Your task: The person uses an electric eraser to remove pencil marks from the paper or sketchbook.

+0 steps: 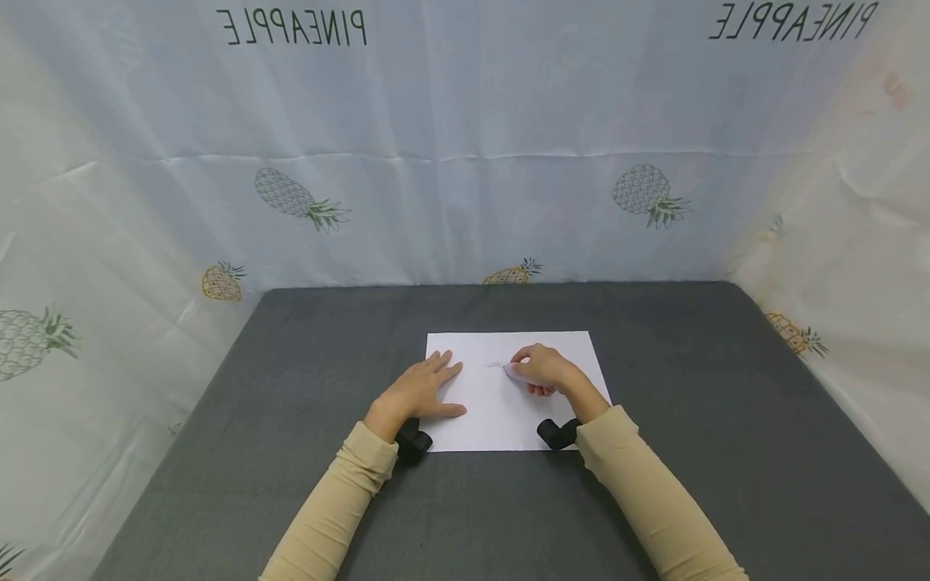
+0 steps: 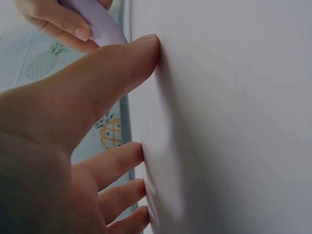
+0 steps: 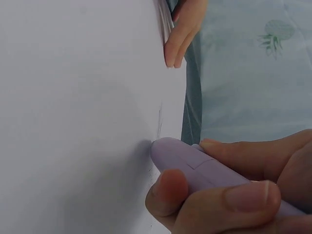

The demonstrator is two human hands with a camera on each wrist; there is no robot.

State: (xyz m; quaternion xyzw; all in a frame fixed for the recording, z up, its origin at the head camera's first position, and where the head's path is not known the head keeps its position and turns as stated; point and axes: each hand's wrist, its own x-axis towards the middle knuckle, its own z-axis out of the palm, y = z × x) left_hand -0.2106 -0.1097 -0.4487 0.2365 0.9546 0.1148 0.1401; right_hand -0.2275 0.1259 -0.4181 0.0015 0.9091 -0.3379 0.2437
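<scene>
A white sheet of paper (image 1: 494, 420) lies on the dark table, with faint grey marks (image 3: 159, 119) near its middle. My left hand (image 1: 421, 389) rests on the sheet's left side, fingers and thumb spread, fingertips touching the paper. My right hand (image 1: 548, 369) grips a thick lilac stick-shaped tool (image 3: 192, 163) with a seam across its body. Its rounded tip is down at the paper beside the marks; the exact kind is unclear. Small dark specks lie on the paper near the tip in the right wrist view. The fingers hide part of the tool.
The dark grey table (image 1: 291, 484) surrounds the sheet. A pale curtain (image 1: 450, 218) with pineapple prints hangs behind it and along both sides. Black devices (image 1: 558, 434) sit at both wrists, below the hands.
</scene>
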